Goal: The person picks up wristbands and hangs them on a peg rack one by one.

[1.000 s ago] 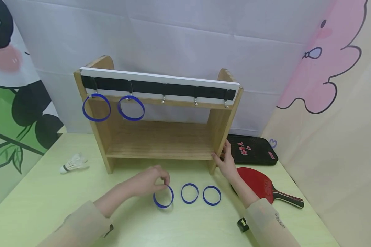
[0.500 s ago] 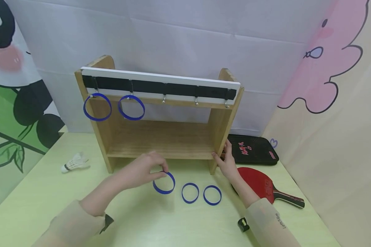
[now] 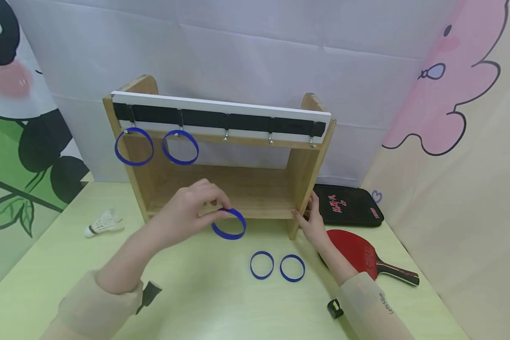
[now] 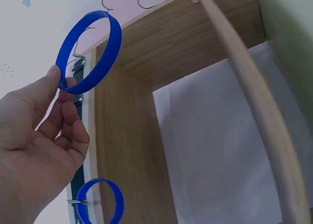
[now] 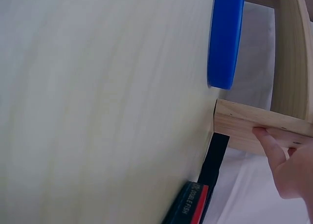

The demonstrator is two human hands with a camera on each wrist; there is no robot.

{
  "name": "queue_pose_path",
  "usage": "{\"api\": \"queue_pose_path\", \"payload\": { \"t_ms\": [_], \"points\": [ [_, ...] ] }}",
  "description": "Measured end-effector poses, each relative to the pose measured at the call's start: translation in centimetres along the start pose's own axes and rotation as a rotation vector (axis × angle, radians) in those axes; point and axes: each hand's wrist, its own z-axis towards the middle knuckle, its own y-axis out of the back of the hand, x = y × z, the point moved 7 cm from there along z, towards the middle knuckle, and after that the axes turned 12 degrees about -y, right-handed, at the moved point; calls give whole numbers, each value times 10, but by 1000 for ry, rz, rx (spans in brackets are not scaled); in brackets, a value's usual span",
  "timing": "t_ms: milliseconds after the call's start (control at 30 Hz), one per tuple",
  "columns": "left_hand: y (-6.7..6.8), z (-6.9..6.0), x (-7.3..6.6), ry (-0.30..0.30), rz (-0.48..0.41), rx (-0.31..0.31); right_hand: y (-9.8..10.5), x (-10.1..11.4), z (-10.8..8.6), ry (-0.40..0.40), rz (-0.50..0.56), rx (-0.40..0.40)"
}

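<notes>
Between thumb and fingers my left hand point(image 3: 193, 208) pinches a blue ring point(image 3: 229, 237) by its top edge, raised off the table in front of the wooden rack point(image 3: 233, 182). In the left wrist view the same blue ring point(image 4: 108, 53) tilts above the fingertips. My right hand point(image 3: 313, 224) holds the rack's right side panel near its lower part; the right wrist view shows the thumb on the panel's edge. Two blue rings point(image 3: 133, 164) point(image 3: 182, 162) hang from the left hooks. Several hooks point(image 3: 270, 138) along the white rail carry no ring. Two more blue rings point(image 3: 261, 277) point(image 3: 292, 280) lie on the table.
A red table tennis bat point(image 3: 352, 248) lies right of the right forearm, with a black case point(image 3: 349, 206) behind it. A small black object point(image 3: 334, 309) lies near the right sleeve. On the left lies a shuttlecock point(image 3: 105, 223). A white cloth point(image 3: 238, 56) hangs behind the rack.
My left hand has lifted the blue ring from the table and carried it up toward the rack. The right hand keeps its place on the side panel.
</notes>
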Motion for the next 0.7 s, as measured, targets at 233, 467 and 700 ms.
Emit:
{"api": "queue_pose_path", "payload": {
  "t_ms": [233, 467, 700],
  "points": [
    [26, 11, -1, 91, 26, -177, 0, 2, -1, -3, 3, 2],
    [48, 14, 12, 288, 4, -365, 0, 24, -13, 0, 23, 29],
    [57, 14, 26, 401, -76, -510, 0, 33, -18, -16, 11, 35]
  ]
}}
